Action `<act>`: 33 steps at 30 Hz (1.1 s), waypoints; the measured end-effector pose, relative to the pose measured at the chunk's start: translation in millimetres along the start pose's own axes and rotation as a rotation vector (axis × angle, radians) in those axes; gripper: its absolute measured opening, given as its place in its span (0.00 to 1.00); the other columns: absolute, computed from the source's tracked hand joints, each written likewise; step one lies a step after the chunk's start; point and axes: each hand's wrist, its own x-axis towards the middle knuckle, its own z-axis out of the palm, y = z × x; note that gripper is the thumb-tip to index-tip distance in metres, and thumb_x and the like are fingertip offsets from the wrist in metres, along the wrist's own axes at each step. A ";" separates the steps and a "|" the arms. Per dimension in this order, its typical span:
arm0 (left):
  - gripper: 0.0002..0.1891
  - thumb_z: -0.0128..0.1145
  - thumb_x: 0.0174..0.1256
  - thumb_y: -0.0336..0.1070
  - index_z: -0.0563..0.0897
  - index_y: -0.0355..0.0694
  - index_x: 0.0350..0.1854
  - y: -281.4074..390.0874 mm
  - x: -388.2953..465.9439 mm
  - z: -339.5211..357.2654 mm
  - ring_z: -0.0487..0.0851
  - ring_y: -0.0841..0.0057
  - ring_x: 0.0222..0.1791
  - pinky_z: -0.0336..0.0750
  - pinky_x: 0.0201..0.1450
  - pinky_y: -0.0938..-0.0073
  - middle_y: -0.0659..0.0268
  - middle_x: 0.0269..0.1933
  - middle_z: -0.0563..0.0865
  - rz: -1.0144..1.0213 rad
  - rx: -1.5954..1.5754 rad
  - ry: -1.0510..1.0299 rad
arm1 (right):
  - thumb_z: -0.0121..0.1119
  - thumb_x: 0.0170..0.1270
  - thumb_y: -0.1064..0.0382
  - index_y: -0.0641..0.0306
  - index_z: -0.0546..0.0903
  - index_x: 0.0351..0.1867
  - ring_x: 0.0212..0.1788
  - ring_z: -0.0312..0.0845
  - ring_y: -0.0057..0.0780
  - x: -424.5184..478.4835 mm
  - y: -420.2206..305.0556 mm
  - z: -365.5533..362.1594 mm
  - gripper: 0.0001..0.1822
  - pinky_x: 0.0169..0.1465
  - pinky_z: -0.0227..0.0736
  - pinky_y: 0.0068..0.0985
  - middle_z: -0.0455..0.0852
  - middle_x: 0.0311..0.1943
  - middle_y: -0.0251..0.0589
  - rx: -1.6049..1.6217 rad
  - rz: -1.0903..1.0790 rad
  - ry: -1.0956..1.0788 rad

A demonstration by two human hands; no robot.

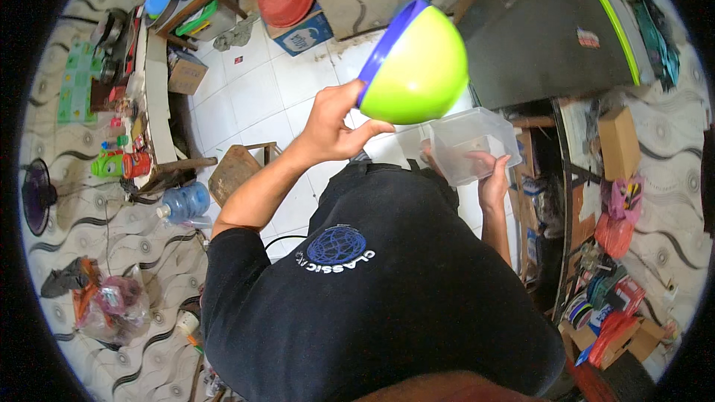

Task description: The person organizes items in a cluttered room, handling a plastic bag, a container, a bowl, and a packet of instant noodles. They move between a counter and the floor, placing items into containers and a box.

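My left hand point(338, 128) grips a lime-green plastic bowl point(422, 70) by its blue rim, thumb below on the green outside. The bowl is tipped on its side, so its inside is hidden from me. Lower and to the right, my right hand point(492, 178) holds a clear plastic container point(472, 142), with some fingers showing through its wall. The container's upper left edge lies close to the bowl in the picture; whether the two touch, I cannot tell.
A dark cabinet point(514, 39) with a green edge stands ahead right. Ahead left, a red basin point(285, 1) rests on a blue cardboard box point(304, 33). A wooden stool point(233, 174) and a blue water jug point(187, 201) are at left, near a cluttered table point(159, 106). Shelves point(567, 190) flank my right.
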 end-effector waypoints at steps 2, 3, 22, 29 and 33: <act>0.11 0.63 0.65 0.37 0.78 0.34 0.34 -11.0 -18.7 -44.4 0.77 0.77 0.25 0.69 0.29 0.76 0.64 0.26 0.80 -0.195 -0.144 0.120 | 0.14 0.76 0.34 0.72 0.84 0.45 0.54 0.77 0.39 19.7 0.2 47.5 0.48 0.63 0.65 0.32 0.86 0.47 0.49 -0.019 -0.041 -0.022; 0.12 0.60 0.69 0.39 0.77 0.34 0.33 -15.2 -26.2 -67.5 0.74 0.81 0.24 0.67 0.28 0.78 0.66 0.25 0.78 -0.269 -0.188 0.173 | 0.14 0.76 0.34 0.71 0.84 0.45 0.54 0.77 0.38 27.0 -5.1 72.6 0.48 0.64 0.64 0.32 0.86 0.47 0.49 -0.032 -0.022 -0.065; 0.04 0.57 0.59 0.38 0.76 0.46 0.31 -125.7 -33.2 -369.7 0.84 0.76 0.37 0.74 0.38 0.76 0.69 0.35 0.84 0.055 0.967 -0.165 | 0.26 0.78 0.35 0.74 0.67 0.68 0.65 0.70 0.38 272.8 -92.9 600.1 0.41 0.70 0.61 0.33 0.74 0.63 0.54 0.032 0.143 -0.670; 0.12 0.66 0.57 0.44 0.78 0.45 0.32 -156.8 12.1 -500.8 0.85 0.73 0.44 0.76 0.46 0.69 0.69 0.44 0.86 -0.381 0.762 -0.187 | 0.26 0.78 0.35 0.74 0.67 0.68 0.65 0.70 0.38 354.2 -115.8 727.9 0.41 0.70 0.61 0.33 0.74 0.63 0.54 -0.005 0.150 -0.790; 0.25 0.70 0.51 0.50 0.79 0.44 0.50 -198.8 36.5 -553.6 0.76 0.59 0.63 0.70 0.61 0.55 0.55 0.61 0.77 -0.542 0.869 -0.136 | 0.26 0.78 0.35 0.74 0.67 0.68 0.65 0.70 0.38 393.1 -125.5 801.7 0.41 0.70 0.61 0.33 0.74 0.63 0.54 -0.019 0.119 -0.798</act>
